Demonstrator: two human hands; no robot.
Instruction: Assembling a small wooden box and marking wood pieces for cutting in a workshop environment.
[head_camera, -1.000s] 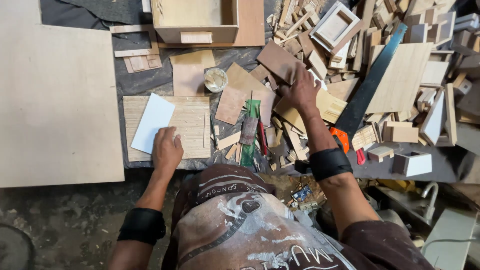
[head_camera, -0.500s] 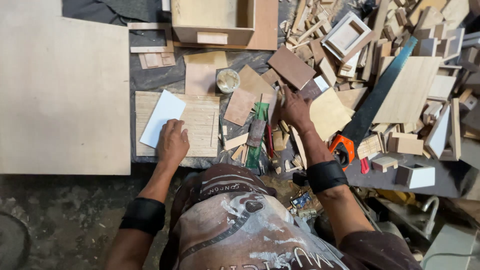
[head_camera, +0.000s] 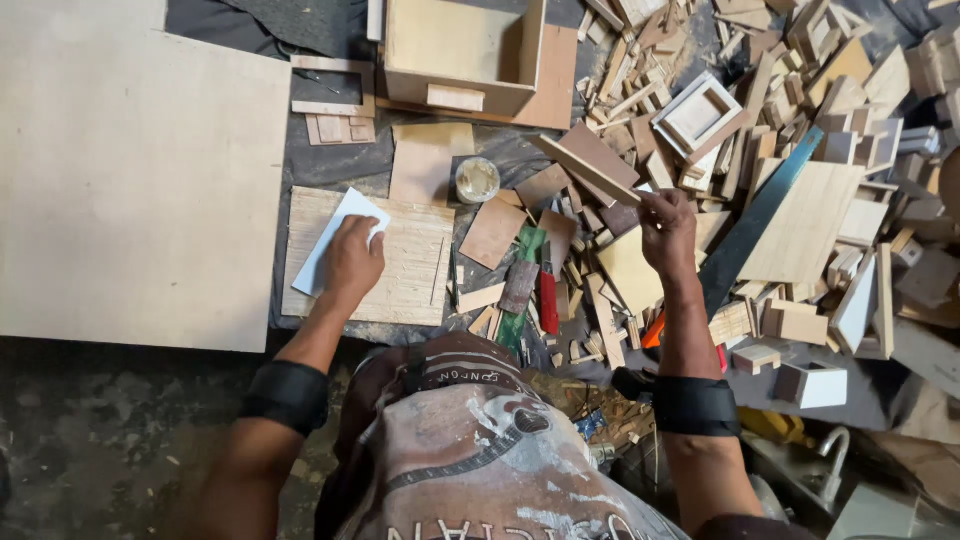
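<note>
- Right hand (head_camera: 668, 232) raised over scrap pile, fingers pinched shut on thin wooden strip (head_camera: 588, 170); strip angled up and leftward, clear of the pile.
- Half a second ago: same hand lower, down among the offcuts; now lifted, strip up with it.
- Left hand (head_camera: 352, 262) flat, fingers curled loosely over white sheet (head_camera: 335, 245); pressing rather than gripping, nothing enclosed in palm.
- White sheet lying on ridged plywood panel (head_camera: 410, 265); same spot as before, left hand unmoved.
- Just right of panel: small brown squares, green-handled tool (head_camera: 522, 290), red-handled tool (head_camera: 549, 300), loose on dark cloth.
- Round open tin (head_camera: 477, 180) above panel, near tan board.
- Open wooden box (head_camera: 460, 50) at top centre, touching flat brown board beneath.
- Large pale plywood sheet (head_camera: 130, 180) filling left side, apart from both hands.
- Hand saw (head_camera: 757, 222) with dark blade, diagonal, just right of right forearm; orange handle partly hidden behind wrist.
- Heap of wood offcuts (head_camera: 860, 150) across right side, small frame among them.
- View tilted slightly closer than in earlier frames.
</note>
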